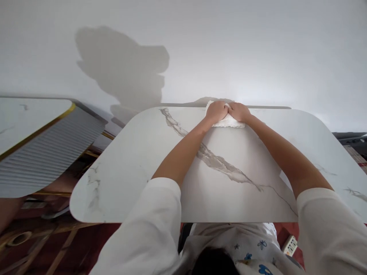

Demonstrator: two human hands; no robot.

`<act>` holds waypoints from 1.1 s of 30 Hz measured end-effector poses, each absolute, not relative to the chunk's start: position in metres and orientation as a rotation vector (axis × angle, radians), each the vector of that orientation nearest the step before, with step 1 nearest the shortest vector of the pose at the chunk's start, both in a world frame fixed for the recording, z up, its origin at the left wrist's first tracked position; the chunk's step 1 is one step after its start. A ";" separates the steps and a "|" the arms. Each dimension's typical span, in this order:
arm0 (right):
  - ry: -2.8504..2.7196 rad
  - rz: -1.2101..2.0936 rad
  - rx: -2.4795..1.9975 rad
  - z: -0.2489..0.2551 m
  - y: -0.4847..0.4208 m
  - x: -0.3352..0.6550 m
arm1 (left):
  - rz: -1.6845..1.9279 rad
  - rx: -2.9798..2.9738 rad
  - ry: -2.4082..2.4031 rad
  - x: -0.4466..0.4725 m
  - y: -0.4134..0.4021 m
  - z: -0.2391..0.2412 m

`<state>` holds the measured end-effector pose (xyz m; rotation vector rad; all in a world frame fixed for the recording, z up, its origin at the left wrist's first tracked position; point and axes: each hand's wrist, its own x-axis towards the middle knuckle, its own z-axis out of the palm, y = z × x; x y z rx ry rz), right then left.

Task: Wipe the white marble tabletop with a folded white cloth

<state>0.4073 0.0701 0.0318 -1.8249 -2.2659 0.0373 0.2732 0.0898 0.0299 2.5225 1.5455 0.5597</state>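
Note:
A white cloth (229, 122) lies bunched on the far edge of a white marble-patterned tabletop (137, 160), close to the wall. My left hand (217, 111) is closed on the cloth's left part. Right beside it, my right hand (239, 112) grips the same cloth, its fingers curled, and the two hands touch at the thumbs. Both arms reach straight out across the table. The fingertips are hidden beneath the hands and in the folds.
A pale wall (258, 49) rises behind the table. To the left stands another marble-topped piece with a gold edge and ribbed grey side (51, 149). Wooden slats and a tape roll (20, 238) lie low at left. A power strip (290, 245) rests on the red floor.

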 end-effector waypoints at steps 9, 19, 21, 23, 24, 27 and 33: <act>-2.211 0.045 -1.886 0.033 0.080 0.408 | 0.494 2.561 1.571 0.276 0.102 0.031; -2.284 -0.083 -1.759 0.022 0.026 0.397 | 0.564 2.766 1.428 0.262 0.059 0.017; -2.300 -0.056 -1.774 0.022 0.003 0.392 | 0.514 2.772 1.416 0.256 0.039 0.014; -2.328 -0.051 -1.774 0.022 -0.025 0.385 | 0.484 2.791 1.383 0.248 0.014 0.012; -2.338 -0.054 -1.777 0.023 -0.040 0.382 | 0.483 2.803 1.357 0.243 0.001 0.011; -2.337 -0.071 -1.783 0.024 -0.088 0.370 | 0.506 2.806 1.292 0.228 -0.041 0.009; -2.316 -0.026 -1.736 0.020 -0.169 0.352 | 0.479 2.718 1.324 0.204 -0.129 0.012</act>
